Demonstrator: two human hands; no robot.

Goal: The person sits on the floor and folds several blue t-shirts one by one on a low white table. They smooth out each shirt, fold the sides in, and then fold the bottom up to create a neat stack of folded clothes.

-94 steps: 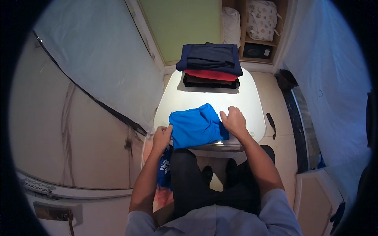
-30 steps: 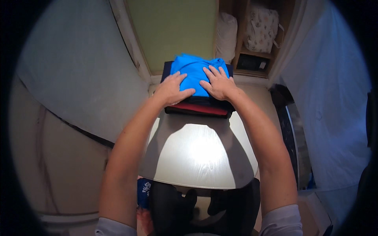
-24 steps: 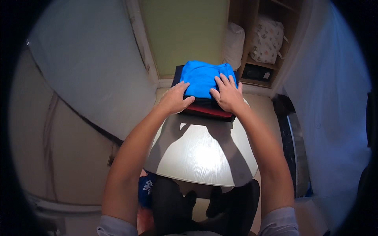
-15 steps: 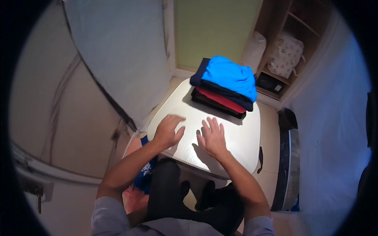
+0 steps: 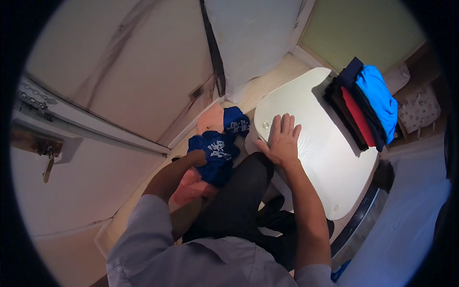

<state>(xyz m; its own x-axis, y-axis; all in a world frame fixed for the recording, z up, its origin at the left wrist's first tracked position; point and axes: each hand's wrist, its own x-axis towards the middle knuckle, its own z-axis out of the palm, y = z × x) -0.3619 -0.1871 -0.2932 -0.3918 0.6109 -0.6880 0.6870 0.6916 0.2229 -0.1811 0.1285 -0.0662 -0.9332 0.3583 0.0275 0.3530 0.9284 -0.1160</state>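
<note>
My left hand (image 5: 197, 157) reaches down beside my leg, fingers closed at the edge of a dark blue garment (image 5: 217, 167) with white lettering. That garment lies rumpled over a peach-coloured padded seat or cloth (image 5: 190, 189); another blue piece (image 5: 236, 122) with white lettering sits just beyond it. On the near-left edge of a white table (image 5: 311, 105), my right hand (image 5: 283, 143) rests open, fingers stretched out and holding nothing. Toward the table's far right stands a stack of folded clothes: bright blue (image 5: 378, 103) on top, red (image 5: 356, 115) and dark pieces below.
At left is a white door with a metal handle (image 5: 49, 162) and a chain (image 5: 36, 98). A wooden shelf unit at the right holds a patterned white bag (image 5: 419, 107). Translucent sheeting (image 5: 406, 205) hangs at lower right. My legs (image 5: 234, 201) are between the garment and the table.
My left hand has left the tabletop and gone down to the blue garment. My right hand now lies at the table's near edge. The view has turned left.
</note>
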